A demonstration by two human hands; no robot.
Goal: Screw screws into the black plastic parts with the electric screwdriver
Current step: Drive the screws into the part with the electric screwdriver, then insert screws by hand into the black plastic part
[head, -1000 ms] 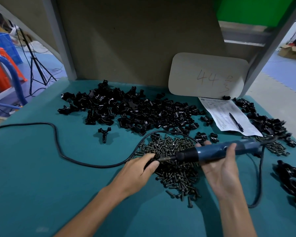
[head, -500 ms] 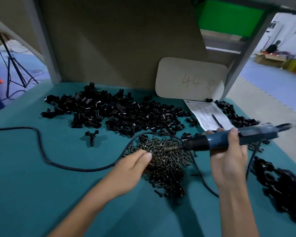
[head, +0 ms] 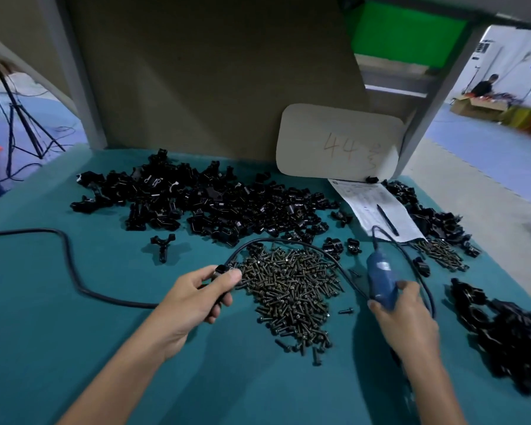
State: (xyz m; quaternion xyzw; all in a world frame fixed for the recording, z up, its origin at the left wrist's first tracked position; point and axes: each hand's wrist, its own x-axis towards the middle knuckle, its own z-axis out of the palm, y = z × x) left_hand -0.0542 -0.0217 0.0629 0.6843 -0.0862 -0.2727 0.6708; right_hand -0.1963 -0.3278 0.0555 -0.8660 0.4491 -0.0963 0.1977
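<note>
Electric screwdriver [head: 380,280]: one
Screw heaps [head: 292,289]: two
Black part heaps [head: 227,204]: seemingly three, lower right blurred
Pen [head: 387,219]: one
Paper sheet [head: 362,200]: one
Card [head: 337,139]: one

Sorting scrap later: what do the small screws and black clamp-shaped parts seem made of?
The heap of small dark screws looks like metal, probably plated, with bronze glints. The pile of black clamp-shaped parts looks like glossy moulded plastic: pale highlights on curved edges.
</note>
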